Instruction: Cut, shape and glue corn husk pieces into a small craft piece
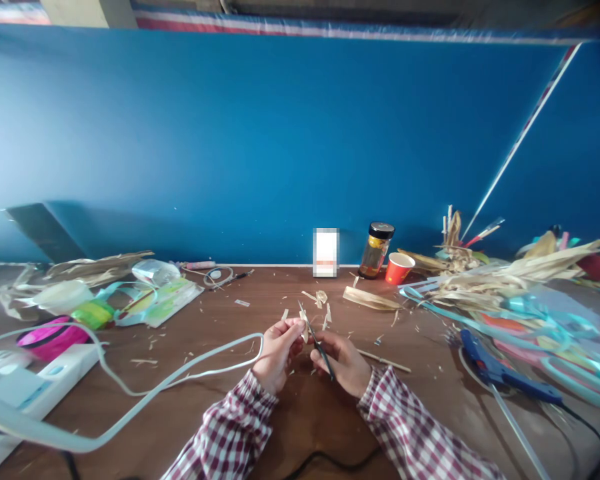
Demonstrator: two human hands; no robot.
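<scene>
My left hand point(279, 350) pinches a small pale strip of dried husk point(303, 331) between fingers and thumb, just above the brown table point(260, 427). My right hand point(344, 362) grips a pair of dark-handled scissors point(318, 344), whose blades point up and left and meet the strip. Both hands are close together at the table's middle front, with checked sleeves behind them. Small husk cuttings point(323, 299) lie just beyond the hands.
A white cable point(180, 377) loops at the left by a white power strip point(40, 383), ribbon rolls and plastic bags. A jar point(376, 250) and orange cup point(398, 269) stand by the blue wall. At right lie a blue glue gun point(500, 370), husks and ribbons.
</scene>
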